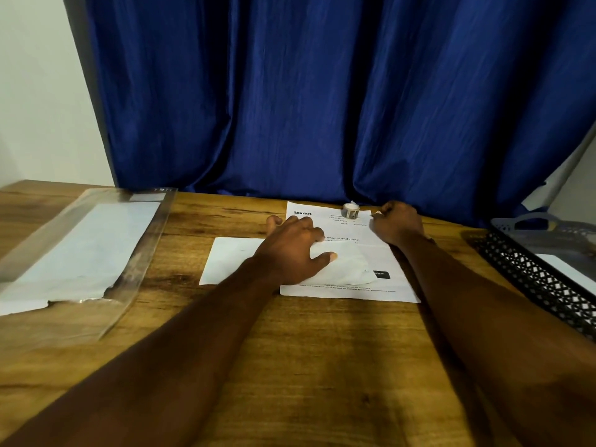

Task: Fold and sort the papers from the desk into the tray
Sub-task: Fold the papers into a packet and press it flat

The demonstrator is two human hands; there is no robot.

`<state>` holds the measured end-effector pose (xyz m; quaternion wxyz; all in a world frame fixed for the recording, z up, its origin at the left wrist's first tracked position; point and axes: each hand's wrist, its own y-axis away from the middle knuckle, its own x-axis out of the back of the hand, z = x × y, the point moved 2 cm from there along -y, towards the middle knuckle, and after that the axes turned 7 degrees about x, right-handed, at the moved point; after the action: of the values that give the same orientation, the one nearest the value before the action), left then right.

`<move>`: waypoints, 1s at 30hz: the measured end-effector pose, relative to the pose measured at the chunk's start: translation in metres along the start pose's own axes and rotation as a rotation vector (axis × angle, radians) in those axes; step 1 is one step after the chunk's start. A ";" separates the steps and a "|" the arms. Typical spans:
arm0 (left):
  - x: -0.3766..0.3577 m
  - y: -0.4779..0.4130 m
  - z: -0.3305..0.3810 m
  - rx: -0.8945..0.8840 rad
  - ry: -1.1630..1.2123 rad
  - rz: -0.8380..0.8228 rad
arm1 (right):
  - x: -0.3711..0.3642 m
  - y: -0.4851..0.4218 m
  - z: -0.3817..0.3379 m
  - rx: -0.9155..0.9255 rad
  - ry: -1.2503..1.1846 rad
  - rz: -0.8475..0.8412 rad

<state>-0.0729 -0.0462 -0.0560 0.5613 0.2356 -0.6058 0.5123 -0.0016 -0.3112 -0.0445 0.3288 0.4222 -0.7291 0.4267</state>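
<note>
Wooden desk (322, 350), blue curtain (290, 91) hanging behind its far edge.

Papers: printed sheet (361, 233) w/ "blinkit" header lies flat at desk centre, far side. Blank white paper (232, 259) overlaps its near-left part, partly on the sheet, partly on bare wood. Small tape roll (351, 210) stands on the printed sheet's far edge.

L hand (290, 250): palm down, fingers spread & fairly straight, resting on the blank paper where it crosses the printed sheet. Thumb lies on the paper; fingertips reach past the sheet's far-left corner. Nothing gripped.

R hand (398, 224): fingers curled in, knuckles up, at the printed sheet's far-right corner. Pinches a white bit (377, 213) at the fingertips; can't tell if that is the sheet's own corner or a loose scrap.

Tray: black mesh tray (529, 275) at desk's right edge, well apart from both hands, w/ a white sheet (567, 269) lying inside. Grey plastic basket (532, 221) just behind it.

Left side: clear plastic sleeve (135, 253) w/ white paper inside it, blurred.
</note>
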 end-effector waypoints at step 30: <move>0.001 0.000 -0.004 -0.001 0.113 0.020 | 0.033 0.055 -0.024 0.119 -0.857 -0.219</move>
<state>-0.0716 -0.0428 -0.0556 0.5896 0.1998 -0.5756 0.5302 -0.0618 -0.2849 -0.0257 0.0153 0.6539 -0.7246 0.2170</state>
